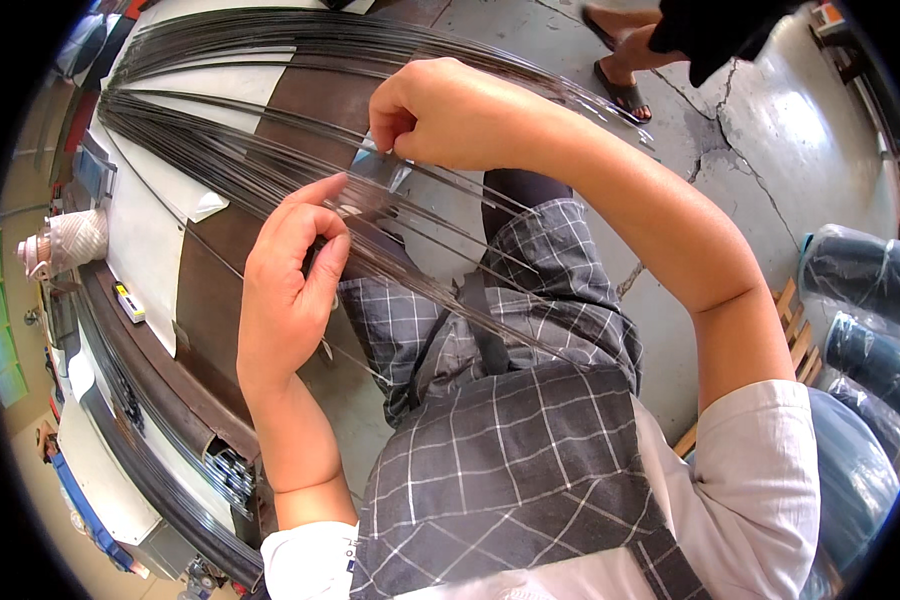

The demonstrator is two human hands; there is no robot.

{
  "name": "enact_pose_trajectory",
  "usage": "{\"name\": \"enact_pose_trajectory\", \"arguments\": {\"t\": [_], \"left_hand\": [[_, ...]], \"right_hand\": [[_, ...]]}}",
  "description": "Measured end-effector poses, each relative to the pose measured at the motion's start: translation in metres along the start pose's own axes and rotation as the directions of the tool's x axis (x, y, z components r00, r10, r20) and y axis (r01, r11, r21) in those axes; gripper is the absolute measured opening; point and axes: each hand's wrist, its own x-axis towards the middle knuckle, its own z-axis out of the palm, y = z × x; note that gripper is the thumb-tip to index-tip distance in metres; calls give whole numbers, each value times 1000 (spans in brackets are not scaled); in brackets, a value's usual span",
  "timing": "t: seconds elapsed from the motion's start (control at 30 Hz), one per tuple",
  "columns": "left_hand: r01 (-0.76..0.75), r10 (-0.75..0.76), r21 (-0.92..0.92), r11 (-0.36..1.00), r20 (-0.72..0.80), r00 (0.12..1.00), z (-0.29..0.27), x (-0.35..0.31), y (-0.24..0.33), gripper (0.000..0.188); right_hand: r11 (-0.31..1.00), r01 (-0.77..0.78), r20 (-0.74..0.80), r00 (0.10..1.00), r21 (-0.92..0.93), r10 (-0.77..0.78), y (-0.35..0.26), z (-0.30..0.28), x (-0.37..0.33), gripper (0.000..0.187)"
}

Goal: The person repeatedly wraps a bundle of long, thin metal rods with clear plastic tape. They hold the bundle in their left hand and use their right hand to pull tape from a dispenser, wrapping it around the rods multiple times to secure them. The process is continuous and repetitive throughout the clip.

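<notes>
While thin glossy dark wires [270, 150] fan out, both hands' fingers [322, 262] pinch strands shut.

- Bright, even daylight fills the scene, with soft, faint shadows.
- Glare whitens the concrete floor [810, 120] at upper right.
- Fisheye distortion bends straight edges near the black rim.
- The thin wires [270, 160] smear slightly; the centre stays sharp.
</notes>
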Motion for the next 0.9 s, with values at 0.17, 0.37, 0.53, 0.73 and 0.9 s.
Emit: {"name": "enact_pose_trajectory", "arguments": {"t": [0.17, 0.37, 0.53, 0.73, 0.9], "left_hand": [[31, -31, -4, 1000, 21, 999, -1, 1, 3, 5], [-1, 1, 13, 1000, 9, 1000, 0, 0, 1, 6], [-35, 32, -62, 997, -48, 998, 0, -5, -4, 6], [-35, 23, -81, 996, -137, 990, 1, -26, 4, 7], [-72, 70, -8, 997, -144, 987, 5, -38, 5, 6]], "right_hand": [[1000, -11, -15, 1000, -14, 11, 0, -2, -1, 15], [999, -42, 6, 999, -23, 42, -5, -3, -3, 14], [994, 53, -121, 991, -94, -64, -6, 0, -12, 12], [984, 172, -437, 882, -43, -174, -19, -7, -60, 13], [989, 80, -467, 884, 123, -13, -14, 4, -102, 12]]}}
